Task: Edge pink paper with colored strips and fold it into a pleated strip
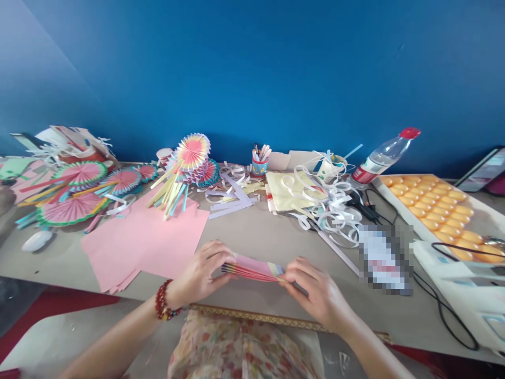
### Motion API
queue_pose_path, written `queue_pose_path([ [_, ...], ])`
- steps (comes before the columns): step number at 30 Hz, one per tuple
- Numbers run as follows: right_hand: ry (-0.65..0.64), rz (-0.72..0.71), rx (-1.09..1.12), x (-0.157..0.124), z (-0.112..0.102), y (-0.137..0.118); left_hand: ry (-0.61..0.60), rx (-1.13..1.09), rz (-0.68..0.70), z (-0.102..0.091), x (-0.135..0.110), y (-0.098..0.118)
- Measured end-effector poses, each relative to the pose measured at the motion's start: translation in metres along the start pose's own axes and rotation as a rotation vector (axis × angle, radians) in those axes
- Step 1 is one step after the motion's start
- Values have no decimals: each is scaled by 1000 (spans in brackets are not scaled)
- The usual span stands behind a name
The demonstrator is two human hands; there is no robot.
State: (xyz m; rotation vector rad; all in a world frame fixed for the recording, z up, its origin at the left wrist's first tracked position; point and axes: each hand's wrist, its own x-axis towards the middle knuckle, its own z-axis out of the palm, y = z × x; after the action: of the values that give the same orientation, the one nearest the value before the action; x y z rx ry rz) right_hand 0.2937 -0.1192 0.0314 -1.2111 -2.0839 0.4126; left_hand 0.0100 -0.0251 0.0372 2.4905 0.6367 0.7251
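A strip of pink paper folded into narrow accordion pleats (254, 267) is stretched between my two hands, just above the table's front edge. Pale yellow and bluish bands show near its right end, and dark fold edges at its left. My left hand (207, 271), with a red beaded bracelet at the wrist, pinches the left end. At the right end, the fingertips of my right hand (310, 287) close on the paper. Left of my hands lie flat sheets of pink paper (145, 242), partly under my left hand.
Finished pleated paper rosettes (74, 202) with streamers lie at the left, near a white mouse (37, 240). At the back are a pen cup (259, 167) and curled white paper strips (335, 210). A red-capped bottle (381, 160) and a tray of orange domes (437, 210) stand right.
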Motion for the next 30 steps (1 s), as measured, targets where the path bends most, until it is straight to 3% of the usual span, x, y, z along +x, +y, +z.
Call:
queue_pose_path([
  [5,16,0,-23,0,4,2,50,24,-5,6,6,1],
  [9,37,-15,-79,2,4,-2,65,198,50,5,12,8],
  [14,40,-25,-124,7,4,-10,-7,362,72,10,23,28],
  [20,62,12,-53,9,-2,-18,-9,236,82,18,28,33],
  [25,12,40,47,8,-11,-19,-20,164,120,15,27,31],
  [30,56,28,64,8,-7,-17,-34,136,144,12,27,31],
])
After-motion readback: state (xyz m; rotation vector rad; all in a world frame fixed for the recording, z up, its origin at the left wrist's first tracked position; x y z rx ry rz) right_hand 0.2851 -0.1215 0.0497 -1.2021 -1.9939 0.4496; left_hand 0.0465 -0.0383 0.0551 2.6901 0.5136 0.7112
